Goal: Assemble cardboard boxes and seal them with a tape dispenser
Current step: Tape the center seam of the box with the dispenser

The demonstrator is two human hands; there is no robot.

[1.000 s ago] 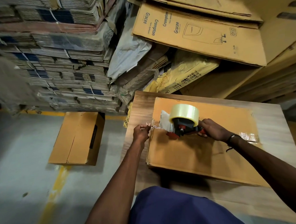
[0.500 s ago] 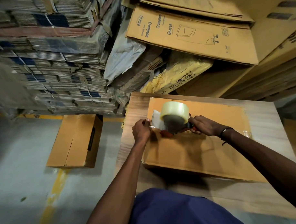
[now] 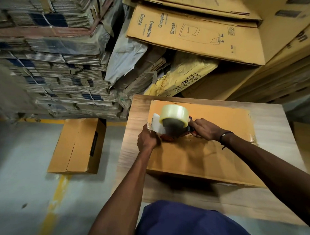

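Observation:
A brown cardboard box (image 3: 196, 156) lies on a wooden table (image 3: 274, 139). On its top near the left edge sits a red and black tape dispenser (image 3: 170, 127) with a roll of clear tape (image 3: 174, 115). My right hand (image 3: 203, 129) grips the dispenser's handle. At the box's left edge, my left hand (image 3: 147, 139) holds the loose tape end down. Its fingertips are hidden behind the dispenser's white guard.
A second assembled box (image 3: 78, 146) lies on the grey floor left of the table, by a yellow floor line (image 3: 53, 205). Bundled flat cardboard stacks (image 3: 52, 68) rise at the back left. Large printed cartons (image 3: 191, 33) and a yellow sack (image 3: 184, 77) crowd behind the table.
My left hand moved right from the table edge to the box's left edge against the dispenser. The dispenser shifted slightly toward that edge.

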